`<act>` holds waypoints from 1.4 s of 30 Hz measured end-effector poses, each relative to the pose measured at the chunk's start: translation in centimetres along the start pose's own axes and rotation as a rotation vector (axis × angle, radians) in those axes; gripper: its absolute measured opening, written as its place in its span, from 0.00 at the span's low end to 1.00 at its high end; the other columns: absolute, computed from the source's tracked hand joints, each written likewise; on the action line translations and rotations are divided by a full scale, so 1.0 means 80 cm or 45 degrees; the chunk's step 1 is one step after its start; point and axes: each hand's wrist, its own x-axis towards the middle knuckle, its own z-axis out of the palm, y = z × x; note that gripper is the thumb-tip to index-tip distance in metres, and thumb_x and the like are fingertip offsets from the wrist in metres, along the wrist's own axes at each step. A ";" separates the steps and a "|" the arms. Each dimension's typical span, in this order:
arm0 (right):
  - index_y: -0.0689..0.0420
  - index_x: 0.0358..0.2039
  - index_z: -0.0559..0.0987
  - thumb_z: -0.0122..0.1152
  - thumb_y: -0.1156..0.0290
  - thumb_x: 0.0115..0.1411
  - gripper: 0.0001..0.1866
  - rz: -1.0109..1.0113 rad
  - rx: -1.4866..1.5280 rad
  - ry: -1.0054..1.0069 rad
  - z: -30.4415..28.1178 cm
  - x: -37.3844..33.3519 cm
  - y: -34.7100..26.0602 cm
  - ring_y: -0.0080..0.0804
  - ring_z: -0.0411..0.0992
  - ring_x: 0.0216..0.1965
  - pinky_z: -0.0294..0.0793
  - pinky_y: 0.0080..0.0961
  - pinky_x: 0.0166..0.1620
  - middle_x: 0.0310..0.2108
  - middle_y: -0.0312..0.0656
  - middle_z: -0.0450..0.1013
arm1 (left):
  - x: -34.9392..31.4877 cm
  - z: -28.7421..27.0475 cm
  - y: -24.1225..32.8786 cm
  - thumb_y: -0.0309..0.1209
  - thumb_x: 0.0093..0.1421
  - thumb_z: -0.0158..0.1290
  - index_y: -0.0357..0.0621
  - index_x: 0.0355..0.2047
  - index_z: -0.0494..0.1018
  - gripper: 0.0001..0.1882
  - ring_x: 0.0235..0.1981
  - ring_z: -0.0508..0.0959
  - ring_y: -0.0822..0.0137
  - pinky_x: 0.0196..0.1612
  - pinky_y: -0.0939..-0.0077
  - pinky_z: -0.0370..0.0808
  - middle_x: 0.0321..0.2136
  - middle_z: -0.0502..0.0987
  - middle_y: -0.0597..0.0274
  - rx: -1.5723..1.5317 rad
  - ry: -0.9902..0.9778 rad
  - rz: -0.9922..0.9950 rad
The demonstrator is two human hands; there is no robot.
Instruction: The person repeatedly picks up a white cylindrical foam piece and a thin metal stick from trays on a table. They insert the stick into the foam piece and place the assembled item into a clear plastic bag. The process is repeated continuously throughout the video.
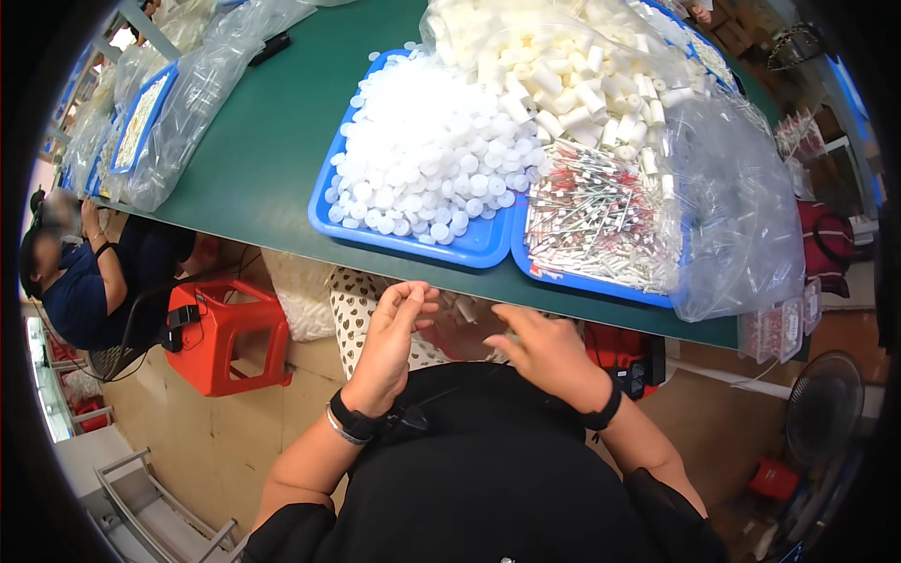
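Observation:
My left hand [392, 342] is held just below the table's near edge, its thumb pressed to its fingers. Whatever those fingers may hold is too small to make out. A little to the right, my right hand [554, 355] has its thumb apart from the bent fingers, and nothing shows between them. Beyond the hands a blue tray [324, 214] bears a heap of translucent white discs [427, 155]. Beside it, another blue tray [591, 291] holds many thin metal pins with white and red parts [601, 216]. Cream-coloured cylinders [587, 94] spill from a clear bag behind.
Clear plastic bags [732, 216] drape over the right tray's side on the green table [253, 188]. A red stool [230, 338] stands at left, near a seated person [89, 272]. More bags and a blue tray [144, 117] lie far left; a fan [826, 403] is at right.

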 end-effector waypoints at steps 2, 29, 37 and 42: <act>0.58 0.41 0.78 0.64 0.70 0.57 0.12 -0.035 -0.088 0.179 -0.036 0.007 0.010 0.44 0.76 0.27 0.74 0.35 0.28 0.35 0.44 0.76 | 0.001 0.003 0.009 0.33 0.69 0.49 0.41 0.47 0.71 0.11 0.43 0.76 0.71 0.47 0.80 0.70 0.41 0.77 0.61 -0.025 -0.103 0.074; 0.58 0.31 0.78 0.67 0.78 0.51 0.07 0.072 -0.084 0.546 -0.104 0.055 0.055 0.40 0.74 0.31 0.71 0.33 0.32 0.29 0.42 0.75 | 0.122 0.099 0.051 0.25 0.58 0.58 0.42 0.37 0.78 0.06 0.31 0.78 0.62 0.33 0.68 0.74 0.32 0.75 0.58 1.308 0.092 1.250; 0.57 0.31 0.81 0.70 0.75 0.51 0.07 -0.055 -0.168 0.516 -0.108 0.041 0.019 0.36 0.66 0.24 0.65 0.32 0.29 0.23 0.38 0.75 | 0.065 0.085 0.053 0.26 0.63 0.57 0.37 0.35 0.75 0.04 0.40 0.81 0.66 0.39 0.78 0.78 0.45 0.78 0.56 -0.349 -0.492 0.039; 0.55 0.30 0.81 0.71 0.74 0.49 0.08 -0.190 -0.286 0.445 -0.104 0.041 0.002 0.33 0.64 0.23 0.61 0.30 0.31 0.20 0.34 0.73 | 0.051 0.075 0.033 0.27 0.64 0.55 0.37 0.51 0.70 0.15 0.40 0.80 0.69 0.42 0.80 0.80 0.42 0.78 0.59 -0.630 -0.693 -0.196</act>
